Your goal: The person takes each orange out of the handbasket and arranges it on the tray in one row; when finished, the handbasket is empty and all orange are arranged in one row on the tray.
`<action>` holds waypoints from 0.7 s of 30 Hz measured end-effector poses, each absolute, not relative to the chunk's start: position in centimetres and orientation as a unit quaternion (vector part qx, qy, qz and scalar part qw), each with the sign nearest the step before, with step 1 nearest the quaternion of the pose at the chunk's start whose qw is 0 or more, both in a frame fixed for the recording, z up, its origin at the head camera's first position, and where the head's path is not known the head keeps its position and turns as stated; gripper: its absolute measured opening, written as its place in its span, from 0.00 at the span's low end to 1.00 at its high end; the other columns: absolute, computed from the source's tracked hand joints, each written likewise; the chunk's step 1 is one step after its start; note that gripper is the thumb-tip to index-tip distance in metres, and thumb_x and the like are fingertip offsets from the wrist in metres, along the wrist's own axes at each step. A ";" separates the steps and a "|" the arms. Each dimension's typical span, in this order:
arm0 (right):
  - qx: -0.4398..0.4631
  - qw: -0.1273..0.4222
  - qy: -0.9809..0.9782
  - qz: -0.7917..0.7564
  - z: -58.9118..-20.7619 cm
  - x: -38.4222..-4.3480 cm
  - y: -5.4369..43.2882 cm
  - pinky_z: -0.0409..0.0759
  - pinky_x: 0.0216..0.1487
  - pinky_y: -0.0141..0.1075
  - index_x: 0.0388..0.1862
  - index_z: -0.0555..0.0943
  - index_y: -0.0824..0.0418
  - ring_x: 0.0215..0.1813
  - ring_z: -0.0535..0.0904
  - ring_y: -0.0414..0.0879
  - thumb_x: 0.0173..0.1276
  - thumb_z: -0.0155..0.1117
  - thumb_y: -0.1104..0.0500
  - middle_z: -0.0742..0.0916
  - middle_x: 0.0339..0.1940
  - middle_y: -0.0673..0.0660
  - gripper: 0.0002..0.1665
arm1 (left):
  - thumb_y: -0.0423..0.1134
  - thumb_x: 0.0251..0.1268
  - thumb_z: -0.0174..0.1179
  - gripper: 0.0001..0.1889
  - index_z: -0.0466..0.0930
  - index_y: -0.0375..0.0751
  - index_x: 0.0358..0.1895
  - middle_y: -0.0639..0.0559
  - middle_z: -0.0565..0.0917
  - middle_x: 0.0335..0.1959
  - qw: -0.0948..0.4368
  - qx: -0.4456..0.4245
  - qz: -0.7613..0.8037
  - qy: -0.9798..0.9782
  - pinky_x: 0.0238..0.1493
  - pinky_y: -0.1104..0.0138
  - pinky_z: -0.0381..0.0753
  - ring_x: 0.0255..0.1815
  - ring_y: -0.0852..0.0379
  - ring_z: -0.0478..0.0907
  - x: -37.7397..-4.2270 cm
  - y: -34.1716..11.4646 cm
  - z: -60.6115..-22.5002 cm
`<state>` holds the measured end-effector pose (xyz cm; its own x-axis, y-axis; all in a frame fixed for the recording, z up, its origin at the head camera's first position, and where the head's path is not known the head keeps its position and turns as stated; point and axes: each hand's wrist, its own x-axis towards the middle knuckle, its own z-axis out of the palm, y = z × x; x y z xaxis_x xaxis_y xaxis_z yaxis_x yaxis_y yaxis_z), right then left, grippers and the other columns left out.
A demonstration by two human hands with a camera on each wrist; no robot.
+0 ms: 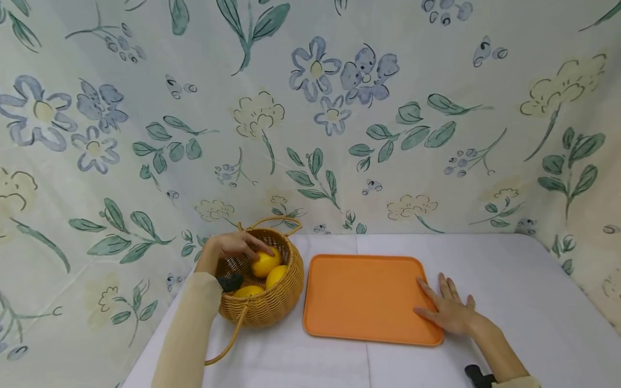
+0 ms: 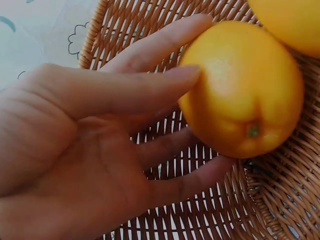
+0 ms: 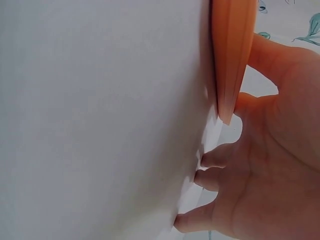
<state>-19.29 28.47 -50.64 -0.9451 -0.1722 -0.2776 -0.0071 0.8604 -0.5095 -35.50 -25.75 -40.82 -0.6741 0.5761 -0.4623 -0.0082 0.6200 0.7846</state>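
My left hand (image 1: 237,245) reaches into a round wicker basket (image 1: 283,304) at the left of the table. Its thumb and fingers hold an orange (image 2: 245,90), thumb on one side and fingertips curving around the other and beneath, in the left wrist view. Two more oranges lie in the basket, one orange (image 1: 276,275) beside the held one and another orange (image 1: 248,291) near the front rim. With fingers spread, my right hand (image 1: 452,311) rests at the right edge of a flat orange tray (image 1: 364,299). Its thumb and index finger overlap the rim; the other fingertips touch the tablecloth.
The basket has two thin handles; the front handle (image 1: 228,345) droops onto the white tablecloth (image 1: 310,366). Just right of the basket lies the tray, with a narrow gap between them. A floral curtain (image 1: 339,178) hangs behind the table and along its sides.
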 end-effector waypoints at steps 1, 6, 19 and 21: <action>-0.048 0.158 0.952 -0.259 -50.6 -19.3 28.5 0.22 0.62 0.86 0.83 0.51 0.65 0.78 0.28 0.84 0.74 0.59 0.32 0.36 0.78 0.85 0.56 | 0.31 0.74 0.59 0.18 0.84 0.41 0.63 0.45 0.78 0.72 0.365 0.173 0.391 0.827 0.67 0.57 0.80 0.68 0.52 0.75 -35.5 -25.8 -40.9; -0.048 0.154 0.954 -0.253 -50.4 -19.3 28.4 0.25 0.63 0.87 0.83 0.51 0.66 0.77 0.29 0.85 0.74 0.59 0.33 0.37 0.78 0.86 0.55 | 0.35 0.73 0.62 0.16 0.86 0.43 0.61 0.44 0.78 0.72 0.364 0.165 0.366 0.841 0.61 0.62 0.83 0.62 0.55 0.77 -35.5 -25.7 -40.9; -0.045 0.145 0.952 -0.266 -51.0 -19.3 28.4 0.22 0.63 0.86 0.84 0.52 0.63 0.78 0.29 0.84 0.71 0.60 0.31 0.38 0.79 0.85 0.57 | 0.32 0.74 0.60 0.21 0.81 0.47 0.68 0.41 0.73 0.74 0.420 0.114 0.398 0.808 0.58 0.50 0.87 0.55 0.50 0.82 -35.5 -25.6 -41.3; -0.046 0.148 0.952 -0.265 -50.7 -19.3 28.4 0.23 0.62 0.86 0.83 0.52 0.65 0.77 0.29 0.85 0.72 0.60 0.32 0.37 0.78 0.86 0.57 | 0.33 0.74 0.61 0.22 0.80 0.48 0.69 0.41 0.73 0.74 0.419 0.116 0.400 0.807 0.57 0.50 0.87 0.55 0.49 0.82 -35.4 -25.5 -41.4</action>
<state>-19.25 28.40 -50.73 -0.9518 -0.1653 -0.2582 -0.0081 0.8553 -0.5180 -35.42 -25.55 -41.41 -0.6230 0.5211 -0.5834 -0.1481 0.6537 0.7421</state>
